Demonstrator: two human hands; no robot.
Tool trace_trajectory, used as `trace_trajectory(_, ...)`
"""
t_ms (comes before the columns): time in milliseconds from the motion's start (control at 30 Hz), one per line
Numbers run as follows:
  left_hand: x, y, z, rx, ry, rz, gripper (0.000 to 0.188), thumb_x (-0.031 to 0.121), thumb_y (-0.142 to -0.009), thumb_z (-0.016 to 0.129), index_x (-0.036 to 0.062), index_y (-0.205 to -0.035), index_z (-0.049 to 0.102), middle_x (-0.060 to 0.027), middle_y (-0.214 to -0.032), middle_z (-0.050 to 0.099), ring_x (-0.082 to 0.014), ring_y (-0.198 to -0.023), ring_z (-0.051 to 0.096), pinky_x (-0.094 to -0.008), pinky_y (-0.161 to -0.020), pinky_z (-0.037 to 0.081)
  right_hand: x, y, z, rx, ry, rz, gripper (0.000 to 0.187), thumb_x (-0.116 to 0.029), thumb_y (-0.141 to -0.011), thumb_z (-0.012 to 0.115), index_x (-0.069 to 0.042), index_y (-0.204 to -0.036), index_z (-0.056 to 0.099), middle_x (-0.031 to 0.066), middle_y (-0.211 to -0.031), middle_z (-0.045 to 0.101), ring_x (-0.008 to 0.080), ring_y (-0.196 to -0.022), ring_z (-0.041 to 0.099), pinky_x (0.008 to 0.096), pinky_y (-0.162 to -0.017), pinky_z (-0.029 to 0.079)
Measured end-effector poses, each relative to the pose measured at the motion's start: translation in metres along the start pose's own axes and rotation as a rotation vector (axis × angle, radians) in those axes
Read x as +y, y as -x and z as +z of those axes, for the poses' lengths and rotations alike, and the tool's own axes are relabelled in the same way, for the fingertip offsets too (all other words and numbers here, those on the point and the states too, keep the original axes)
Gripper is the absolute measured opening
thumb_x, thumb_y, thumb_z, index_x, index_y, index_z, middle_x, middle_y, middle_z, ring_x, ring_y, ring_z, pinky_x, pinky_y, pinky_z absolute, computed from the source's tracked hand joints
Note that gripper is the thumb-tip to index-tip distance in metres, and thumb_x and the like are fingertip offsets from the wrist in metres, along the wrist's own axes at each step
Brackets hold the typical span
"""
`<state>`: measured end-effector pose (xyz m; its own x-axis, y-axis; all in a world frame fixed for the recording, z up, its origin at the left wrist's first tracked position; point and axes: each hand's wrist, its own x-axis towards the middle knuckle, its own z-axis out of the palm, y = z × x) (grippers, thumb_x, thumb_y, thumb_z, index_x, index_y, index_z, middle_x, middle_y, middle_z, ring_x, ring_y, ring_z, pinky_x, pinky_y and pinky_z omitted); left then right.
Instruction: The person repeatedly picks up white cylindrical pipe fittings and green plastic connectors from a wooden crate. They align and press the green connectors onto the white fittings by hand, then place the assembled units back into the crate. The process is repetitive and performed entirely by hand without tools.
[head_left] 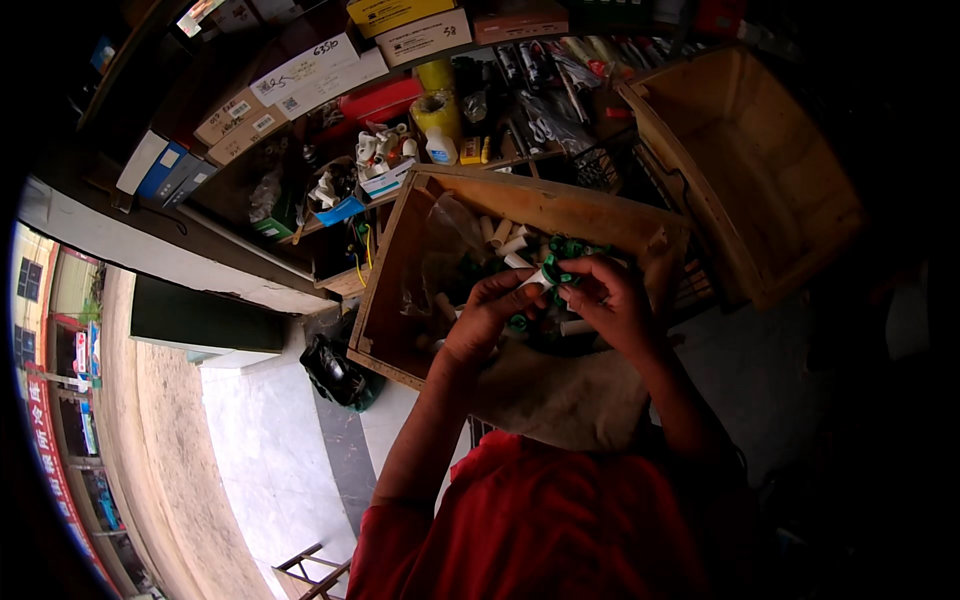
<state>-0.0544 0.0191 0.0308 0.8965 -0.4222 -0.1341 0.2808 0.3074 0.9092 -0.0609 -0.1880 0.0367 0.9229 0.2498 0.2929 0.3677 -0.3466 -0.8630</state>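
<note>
Left grip (486, 314) on white tube (539, 279), labelled boxes (305, 72)

Head-worn fisheye, facing down from close above wooden box (540, 197).

Tubes (512, 245) lie inside the crate (570, 206) (bin (735, 170) to its right).

shelved cardboard boxes (305, 72), white bottle (440, 148), black plastic bag (332, 370)
</note>
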Motion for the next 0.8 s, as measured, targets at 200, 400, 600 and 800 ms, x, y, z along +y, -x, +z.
trace_trajectory(200, -0.001, -0.001, -0.001, -0.019, 0.038, -0.018, 0.031, 0.021, -0.092, 0.063, 0.0017, -0.117, 0.066, -0.0011, -0.088, 0.066, -0.0098, -0.08, 0.057, -0.0248, -0.076, 0.045, -0.018, 0.0, -0.005, 0.035, -0.145, 0.098, 0.024, 0.0, -0.087, 0.066, -0.002, -0.111, 0.063, 0.0018, -0.094, 0.063, 0.0049, -0.074, 0.061, 0.0204, -0.064, 0.049)
trace_trajectory(400, 0.0, -0.001, -0.001, -0.024, 0.019, -0.016, 0.029, 0.02, -0.091, 0.064, 0.0024, -0.115, 0.067, -0.0009, -0.087, 0.066, -0.0095, -0.079, 0.057, -0.0244, -0.075, 0.045, 0.019, 0.005, 0.004, 0.092, -0.011, -0.007, 0.019, 0.001, -0.089, 0.064, -0.001, -0.107, 0.063, 0.0025, -0.093, 0.063, 0.0063, -0.077, 0.063, 0.0209, -0.066, 0.05)
trace_trajectory(600, -0.001, -0.002, 0.004, -0.024, -0.057, 0.032, 0.026, 0.014, -0.089, 0.068, 0.0023, -0.112, 0.067, 0.0004, -0.088, 0.067, -0.0083, -0.076, 0.055, -0.0236, -0.073, 0.044, 0.017, 0.002, 0.003, 0.091, -0.029, 0.03, 0.015, 0.002, -0.089, 0.063, 0.0, -0.103, 0.064, 0.0027, -0.093, 0.062, 0.0063, -0.073, 0.06, 0.0217, -0.066, 0.05)
trace_trajectory(800, -0.007, -0.002, 0.004, -0.026, -0.087, 0.1, 0.023, 0.009, -0.091, 0.067, 0.0027, -0.113, 0.066, -0.0006, -0.093, 0.069, -0.0071, -0.081, 0.059, -0.0238, -0.073, 0.047, -0.009, -0.001, -0.005, 0.063, -0.266, 0.137, 0.015, 0.003, -0.089, 0.061, -0.001, -0.104, 0.064, 0.003, -0.093, 0.063, 0.0061, -0.071, 0.06, 0.0209, -0.065, 0.049)
